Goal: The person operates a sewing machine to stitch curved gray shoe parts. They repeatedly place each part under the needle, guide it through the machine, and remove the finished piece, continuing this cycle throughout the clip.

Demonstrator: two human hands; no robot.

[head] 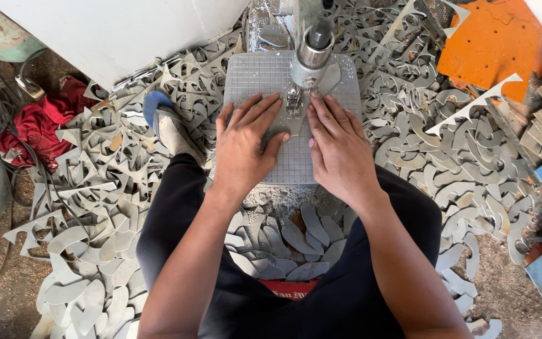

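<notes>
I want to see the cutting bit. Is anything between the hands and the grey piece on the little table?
No. Both the left hand and right hand lie flat on the grey piece, pressing it on the gridded table beneath the machine head.

Both hands press a flat grey sole-shaped blank (290,119) on the gridded grey worktop (252,75), left grip (246,141) beside right grip (340,147), the metal cutting head (312,53) just beyond; grey offcuts (459,157) lie around.
</notes>
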